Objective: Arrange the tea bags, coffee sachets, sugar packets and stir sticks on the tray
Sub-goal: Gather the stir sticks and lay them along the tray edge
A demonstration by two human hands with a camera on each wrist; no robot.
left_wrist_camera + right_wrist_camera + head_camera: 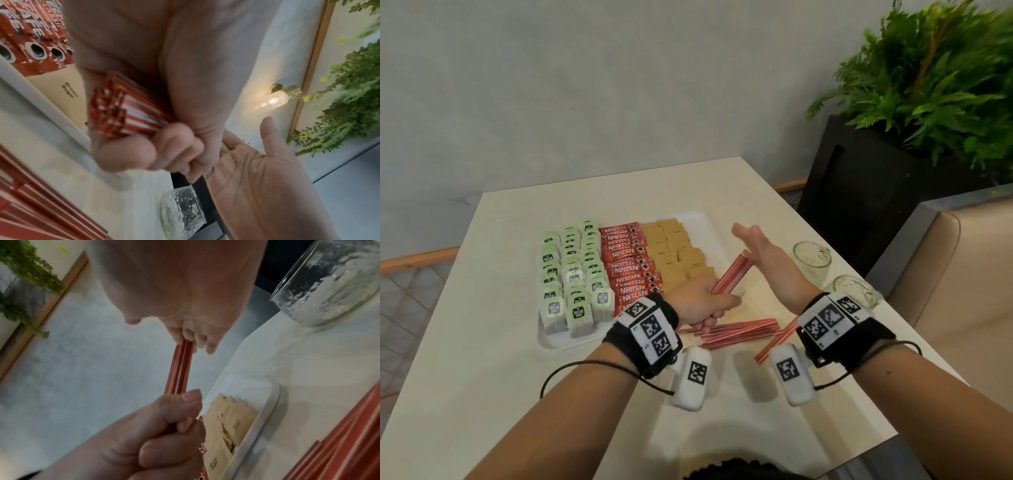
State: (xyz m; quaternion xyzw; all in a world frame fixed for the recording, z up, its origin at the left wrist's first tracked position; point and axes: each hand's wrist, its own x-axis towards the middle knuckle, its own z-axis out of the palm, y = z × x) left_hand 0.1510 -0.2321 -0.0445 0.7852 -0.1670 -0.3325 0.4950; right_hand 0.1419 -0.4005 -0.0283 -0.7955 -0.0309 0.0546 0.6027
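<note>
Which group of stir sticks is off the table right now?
The red-and-white striped stir-stick bundle gripped by the left hand; the others lie loose on the table.

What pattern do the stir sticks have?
Red and white stripes on the stir sticks, clearest in the left wrist view.

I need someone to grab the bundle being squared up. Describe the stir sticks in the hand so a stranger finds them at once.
On the cream table lies a white tray of green tea bags, red coffee sachets and brown sugar packets. Just right of the sugar, the left hand grips a bundle of red-and-white striped stir sticks. Unlike the loose stir sticks, it angles upward.
</note>
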